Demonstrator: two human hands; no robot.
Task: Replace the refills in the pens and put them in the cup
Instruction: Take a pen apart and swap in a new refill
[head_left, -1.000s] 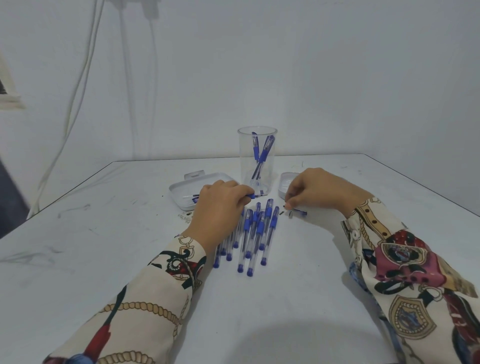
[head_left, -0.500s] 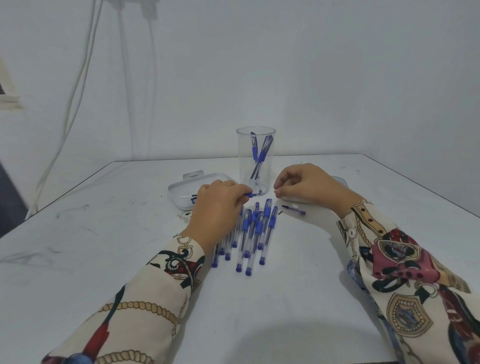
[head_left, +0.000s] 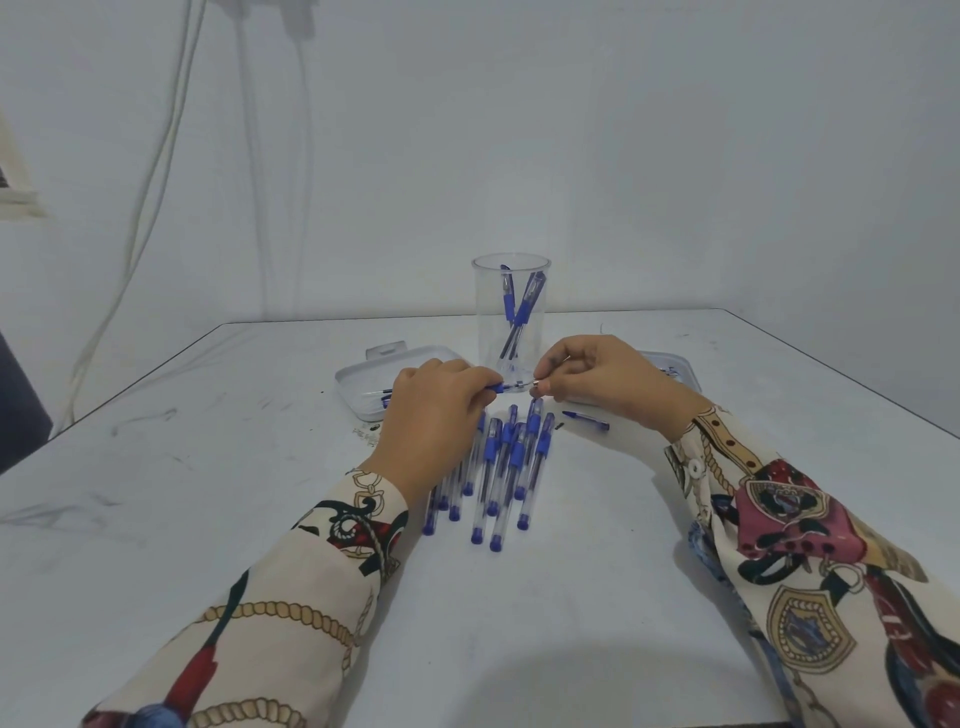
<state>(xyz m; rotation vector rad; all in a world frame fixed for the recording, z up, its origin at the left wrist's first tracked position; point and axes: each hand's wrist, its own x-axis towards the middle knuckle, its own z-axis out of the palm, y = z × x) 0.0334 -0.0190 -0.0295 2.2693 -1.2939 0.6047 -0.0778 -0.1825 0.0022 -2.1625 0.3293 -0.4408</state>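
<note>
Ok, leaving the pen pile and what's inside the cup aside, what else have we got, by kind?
Cup: 1
Tray: 2, one near the cup's left side, one at its right
Pen being worked on: 1
Loose blue pen part beside the pile: 1
Total: 5

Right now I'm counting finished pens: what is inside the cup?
The clear cup holds blue pens standing tilted, caps up; two or three show, the count unsure where they overlap. Both hands cover part of its base, so anything lying there is hidden.
</note>
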